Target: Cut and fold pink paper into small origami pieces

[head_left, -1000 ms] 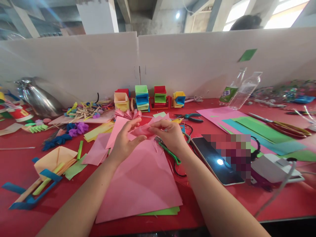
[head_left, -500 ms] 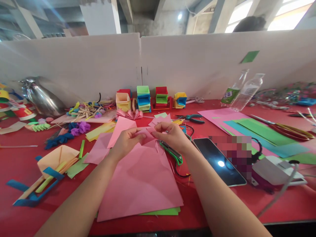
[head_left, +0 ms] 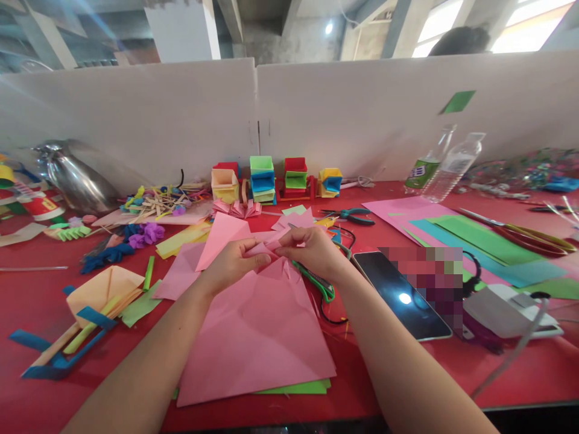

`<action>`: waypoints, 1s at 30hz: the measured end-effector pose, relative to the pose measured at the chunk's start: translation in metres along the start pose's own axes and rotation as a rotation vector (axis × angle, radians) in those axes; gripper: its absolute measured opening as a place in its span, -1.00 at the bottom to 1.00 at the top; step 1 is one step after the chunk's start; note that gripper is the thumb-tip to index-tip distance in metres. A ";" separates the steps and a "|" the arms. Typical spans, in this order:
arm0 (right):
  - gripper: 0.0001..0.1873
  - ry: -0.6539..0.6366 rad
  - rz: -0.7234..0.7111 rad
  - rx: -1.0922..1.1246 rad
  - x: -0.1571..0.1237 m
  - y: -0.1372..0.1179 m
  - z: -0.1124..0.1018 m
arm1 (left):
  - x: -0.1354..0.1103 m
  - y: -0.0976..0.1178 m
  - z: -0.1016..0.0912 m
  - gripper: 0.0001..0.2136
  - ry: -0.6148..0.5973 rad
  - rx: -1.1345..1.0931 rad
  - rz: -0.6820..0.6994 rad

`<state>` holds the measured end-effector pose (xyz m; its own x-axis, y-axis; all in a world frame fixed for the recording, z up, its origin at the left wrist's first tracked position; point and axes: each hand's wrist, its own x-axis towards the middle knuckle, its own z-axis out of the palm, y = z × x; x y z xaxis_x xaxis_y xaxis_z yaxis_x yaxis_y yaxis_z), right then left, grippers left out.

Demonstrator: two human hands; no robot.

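Between my two hands is a small folded piece of pink paper (head_left: 265, 249), held just above a stack of larger pink sheets (head_left: 257, 337). My left hand (head_left: 235, 260) pinches its left side with the thumb on top. The fingers of my right hand (head_left: 307, 248) are closed on its right side, and their tips partly hide the folds. A green utility knife (head_left: 322, 286) lies beside my right wrist. Another pink sheet (head_left: 221, 232), standing at a slant, is behind my left hand.
A phone (head_left: 398, 295) lies right of my right forearm. Pliers (head_left: 350, 216), scissors (head_left: 520, 232) and coloured sheets (head_left: 479, 247) are farther right. Folded paper boxes (head_left: 262, 178) stand along the white partition (head_left: 362, 114). A peach and blue paper model (head_left: 99, 295) sits at left, a metal jug (head_left: 76, 175) behind.
Both hands have lowered slightly toward the pink stack with the folded paper. The paper's angle has changed, and less of its face shows between the fingers.
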<state>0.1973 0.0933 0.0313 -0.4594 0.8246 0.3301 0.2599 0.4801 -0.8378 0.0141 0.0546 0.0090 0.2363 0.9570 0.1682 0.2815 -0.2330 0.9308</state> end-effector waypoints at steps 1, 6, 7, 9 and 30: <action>-0.93 -0.008 0.003 -0.005 0.000 0.000 0.000 | 0.000 -0.001 -0.001 -0.68 -0.015 0.034 -0.011; -0.90 0.020 0.020 -0.009 -0.001 0.001 0.000 | 0.001 -0.006 -0.004 -0.66 0.026 0.093 0.043; -0.88 0.024 0.024 0.000 -0.001 0.001 0.000 | 0.001 -0.006 -0.004 -0.65 0.034 0.086 0.052; -0.86 0.023 0.038 0.030 -0.001 0.002 -0.001 | 0.001 -0.005 -0.004 -0.66 0.052 0.075 0.061; -0.91 0.031 0.132 0.172 0.000 -0.002 0.002 | 0.002 -0.010 0.002 -0.75 0.238 -0.153 0.098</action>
<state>0.1955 0.0917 0.0322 -0.4041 0.8869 0.2237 0.1661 0.3116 -0.9356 0.0135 0.0587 -0.0003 0.0259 0.9489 0.3144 0.1206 -0.3152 0.9413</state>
